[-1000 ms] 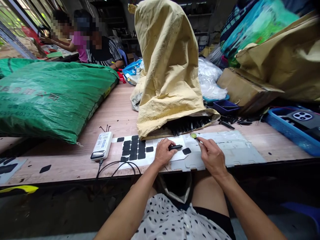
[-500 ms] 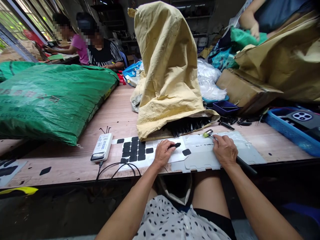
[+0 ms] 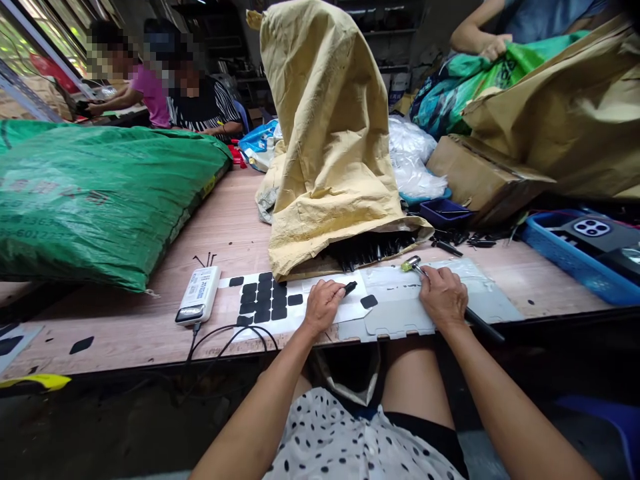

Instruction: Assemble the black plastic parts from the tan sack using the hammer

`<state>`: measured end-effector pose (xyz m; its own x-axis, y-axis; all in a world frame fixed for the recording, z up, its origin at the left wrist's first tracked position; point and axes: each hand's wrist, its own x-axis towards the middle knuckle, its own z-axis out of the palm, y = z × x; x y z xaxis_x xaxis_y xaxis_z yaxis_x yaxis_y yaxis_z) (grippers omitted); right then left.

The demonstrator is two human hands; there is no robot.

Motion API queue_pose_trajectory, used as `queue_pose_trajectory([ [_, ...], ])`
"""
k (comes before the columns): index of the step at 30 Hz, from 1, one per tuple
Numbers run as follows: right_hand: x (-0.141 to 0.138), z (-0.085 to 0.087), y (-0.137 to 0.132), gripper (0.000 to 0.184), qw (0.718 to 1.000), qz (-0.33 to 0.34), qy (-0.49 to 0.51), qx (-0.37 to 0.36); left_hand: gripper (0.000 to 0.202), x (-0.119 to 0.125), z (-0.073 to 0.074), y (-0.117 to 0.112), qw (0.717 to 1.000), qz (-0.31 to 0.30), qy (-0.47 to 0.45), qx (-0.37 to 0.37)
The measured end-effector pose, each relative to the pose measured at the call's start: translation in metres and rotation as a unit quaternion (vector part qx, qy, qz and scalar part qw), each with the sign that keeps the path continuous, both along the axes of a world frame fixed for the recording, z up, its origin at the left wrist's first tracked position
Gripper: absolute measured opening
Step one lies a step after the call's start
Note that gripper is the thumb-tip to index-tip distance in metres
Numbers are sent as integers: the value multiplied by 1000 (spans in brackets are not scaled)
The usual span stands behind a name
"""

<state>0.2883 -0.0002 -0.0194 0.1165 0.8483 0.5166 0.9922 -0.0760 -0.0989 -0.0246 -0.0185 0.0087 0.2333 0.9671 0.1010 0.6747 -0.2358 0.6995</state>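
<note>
My left hand point(image 3: 321, 305) is closed on a short black cylindrical part point(image 3: 349, 288), resting low over a white sheet point(image 3: 356, 315). Black rounded squares point(image 3: 265, 298) stand in rows on that sheet, left of the hand, and one loose black square point(image 3: 369, 301) lies to its right. My right hand point(image 3: 444, 297) grips a small hammer point(image 3: 411, 263) with a yellowish face and a black handle that sticks out behind the palm. Under this hand is a pale grey board point(image 3: 480, 293). Between and beyond the hands, a tan sack point(image 3: 330, 167) lies open with many black parts point(image 3: 373, 250) in its mouth.
At left are a big green sack point(image 3: 95, 200) and a white power bank point(image 3: 199, 295) with black cables. To the right stand a cardboard box point(image 3: 485, 177) and a blue basket point(image 3: 565, 260). Two people sit at back left; another person's hand point(image 3: 495, 47) holds green plastic at upper right.
The whole view has shifted slightly. Both my hands keep their holds, with little movement. At upper right, the other person has pulled the green plastic up and outward.
</note>
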Motion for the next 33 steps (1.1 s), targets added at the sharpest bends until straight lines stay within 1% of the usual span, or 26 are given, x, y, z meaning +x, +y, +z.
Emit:
queue_pose_trajectory([
  [13, -2, 2, -1, 26, 1000, -4, -3, -7, 32, 1, 0, -1, 1000, 2, 14, 3],
  [19, -1, 0, -1, 28, 1000, -8, 3, -13, 33, 1, 0, -2, 1000, 29, -6, -6],
  [33, -2, 1, -1, 26, 1000, -10, 0, -4, 34, 1, 0, -2, 1000, 28, -9, -8],
])
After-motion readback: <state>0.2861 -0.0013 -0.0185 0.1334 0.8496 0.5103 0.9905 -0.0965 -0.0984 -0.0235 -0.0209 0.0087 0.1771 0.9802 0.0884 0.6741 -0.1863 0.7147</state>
